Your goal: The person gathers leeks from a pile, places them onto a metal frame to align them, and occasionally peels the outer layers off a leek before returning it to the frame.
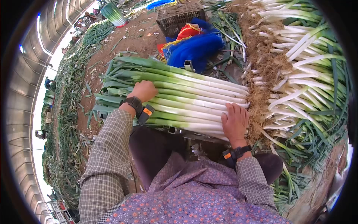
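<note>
A wide layer of leeks (194, 95) lies side by side across a metal frame (188, 66) in front of me, green leaves to the left and white stems with brown roots to the right. My left hand (144, 90) rests on the green part, its fingers curled down among the leaves; the fingertips are hidden. Flat on the white stems close to the roots lies my right hand (235, 121), its fingers stretched out. Each wrist bears a black band with an orange-labelled device.
A large pile of loose leeks (302, 82) fills the right side. Beyond the frame are blue netting (197, 48), red netting (187, 32) and a dark crate (179, 16). A tied leek bundle (113, 15) stands at the back. Leek leaves (69, 112) cover the ground at left.
</note>
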Available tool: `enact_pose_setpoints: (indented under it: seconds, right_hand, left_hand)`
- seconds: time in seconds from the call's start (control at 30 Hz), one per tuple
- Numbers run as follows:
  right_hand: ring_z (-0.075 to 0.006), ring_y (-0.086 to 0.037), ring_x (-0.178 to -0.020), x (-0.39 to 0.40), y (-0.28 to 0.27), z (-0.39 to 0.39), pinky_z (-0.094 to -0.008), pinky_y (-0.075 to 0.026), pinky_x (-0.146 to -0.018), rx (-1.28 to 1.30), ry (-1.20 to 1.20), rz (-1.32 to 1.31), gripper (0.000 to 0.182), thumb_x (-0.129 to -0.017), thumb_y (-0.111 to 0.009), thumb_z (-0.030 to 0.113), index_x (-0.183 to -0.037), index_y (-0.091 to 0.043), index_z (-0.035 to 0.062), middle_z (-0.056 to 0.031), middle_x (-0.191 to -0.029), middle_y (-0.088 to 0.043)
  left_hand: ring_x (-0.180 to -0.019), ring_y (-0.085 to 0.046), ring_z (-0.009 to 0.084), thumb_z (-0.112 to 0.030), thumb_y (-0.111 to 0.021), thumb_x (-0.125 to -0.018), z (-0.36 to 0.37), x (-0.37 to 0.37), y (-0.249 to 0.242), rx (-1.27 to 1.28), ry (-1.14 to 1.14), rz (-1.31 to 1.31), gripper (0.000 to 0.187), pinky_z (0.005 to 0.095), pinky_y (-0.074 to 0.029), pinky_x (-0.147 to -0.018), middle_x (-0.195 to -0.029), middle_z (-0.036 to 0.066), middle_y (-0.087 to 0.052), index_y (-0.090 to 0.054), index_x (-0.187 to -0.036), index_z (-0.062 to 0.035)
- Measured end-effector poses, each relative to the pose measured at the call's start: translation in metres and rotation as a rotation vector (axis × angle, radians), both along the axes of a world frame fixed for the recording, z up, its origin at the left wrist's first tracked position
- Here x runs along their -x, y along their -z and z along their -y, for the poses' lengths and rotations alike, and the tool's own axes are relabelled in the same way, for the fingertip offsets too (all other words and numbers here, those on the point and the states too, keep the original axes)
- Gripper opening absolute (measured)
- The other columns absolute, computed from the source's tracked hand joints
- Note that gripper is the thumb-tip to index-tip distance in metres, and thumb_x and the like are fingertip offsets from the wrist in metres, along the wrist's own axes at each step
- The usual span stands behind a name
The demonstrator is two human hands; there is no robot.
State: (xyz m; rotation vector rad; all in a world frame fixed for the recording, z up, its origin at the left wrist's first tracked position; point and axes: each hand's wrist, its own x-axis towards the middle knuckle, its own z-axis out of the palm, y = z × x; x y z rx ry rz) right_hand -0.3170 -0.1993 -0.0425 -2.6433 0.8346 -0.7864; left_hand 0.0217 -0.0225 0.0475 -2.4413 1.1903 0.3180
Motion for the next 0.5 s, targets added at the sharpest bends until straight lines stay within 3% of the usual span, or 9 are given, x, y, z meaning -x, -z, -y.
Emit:
enact_pose_setpoints:
  seconds: [0.03,0.07,0.17,0.2,0.33,0.43,0.5]
  right_hand:
    - [-0.0278,-0.05,-0.108,-0.005,0.001,0.004,-0.0452,-0.034,-0.099,0.005,-0.002,0.011,0.039,-0.079,-0.065,0.024,-0.115,-0.059,0.0107,-0.0064,-0.111,-0.057]
    - [-0.0277,-0.05,-0.107,-0.009,0.001,0.005,-0.0451,-0.034,-0.099,0.009,0.002,0.019,0.038,-0.079,-0.065,0.024,-0.114,-0.059,0.0107,-0.0064,-0.111,-0.057]
    - [-0.0272,-0.05,-0.106,-0.015,-0.004,0.01,-0.0444,-0.034,-0.099,-0.008,0.02,0.044,0.037,-0.078,-0.065,0.024,-0.113,-0.06,0.0111,-0.0064,-0.11,-0.058]
    - [-0.0271,-0.05,-0.106,-0.014,-0.001,0.01,-0.0442,-0.034,-0.099,-0.014,0.023,0.05,0.037,-0.078,-0.066,0.024,-0.112,-0.061,0.0113,-0.0064,-0.109,-0.058]
    - [-0.0262,-0.051,-0.106,-0.004,0.004,0.005,-0.0426,-0.035,-0.098,-0.006,0.009,0.103,0.033,-0.078,-0.066,0.023,-0.109,-0.063,0.0119,-0.0053,-0.109,-0.059]
    - [-0.0257,-0.051,-0.107,-0.003,0.007,0.007,-0.0424,-0.035,-0.098,0.02,0.037,0.09,0.034,-0.077,-0.067,0.023,-0.109,-0.063,0.0123,-0.0049,-0.11,-0.06]
    - [-0.0256,-0.051,-0.108,-0.004,0.008,0.001,-0.0425,-0.035,-0.098,0.014,0.045,0.063,0.035,-0.076,-0.067,0.023,-0.109,-0.063,0.0128,-0.0046,-0.111,-0.06]
  left_hand:
    - [-0.105,-0.06,0.0359,-0.032,-0.055,-0.085,0.004,0.002,0.0,0.045,-0.079,-0.033,0.036,0.0487,-0.045,-0.093,-0.109,0.021,-0.065,-0.071,-0.096,-0.0017]
    - [-0.102,-0.06,0.0362,-0.03,-0.055,-0.086,0.005,0.003,0.001,0.092,-0.1,-0.014,0.033,0.0488,-0.047,-0.089,-0.103,0.02,-0.066,-0.071,-0.095,-0.0017]
    - [-0.1,-0.06,0.036,-0.032,-0.054,-0.089,-0.005,-0.022,0.014,-0.042,0.32,0.091,0.036,0.0485,-0.049,-0.086,-0.099,0.017,-0.064,-0.07,-0.094,-0.0002]
    - [-0.096,-0.055,0.0362,-0.031,-0.055,-0.089,-0.007,-0.019,0.01,0.009,0.346,0.075,0.03,0.0486,-0.047,-0.085,-0.088,0.016,-0.062,-0.066,-0.092,-0.003]
    - [-0.106,-0.054,0.0348,-0.04,-0.053,-0.09,-0.021,0.0,0.005,0.281,0.119,0.004,0.043,0.0442,-0.043,-0.093,-0.103,0.016,-0.061,-0.06,-0.11,-0.0031]
    - [-0.104,-0.055,0.0346,-0.043,-0.051,-0.089,-0.021,0.014,-0.008,0.363,0.047,-0.08,0.044,0.0451,-0.043,-0.091,-0.103,0.017,-0.061,-0.06,-0.106,-0.0033]
    - [-0.103,-0.055,0.0349,-0.039,-0.05,-0.09,-0.022,0.007,-0.011,0.291,0.116,-0.068,0.037,0.0464,-0.044,-0.089,-0.102,0.015,-0.063,-0.06,-0.101,-0.0044]
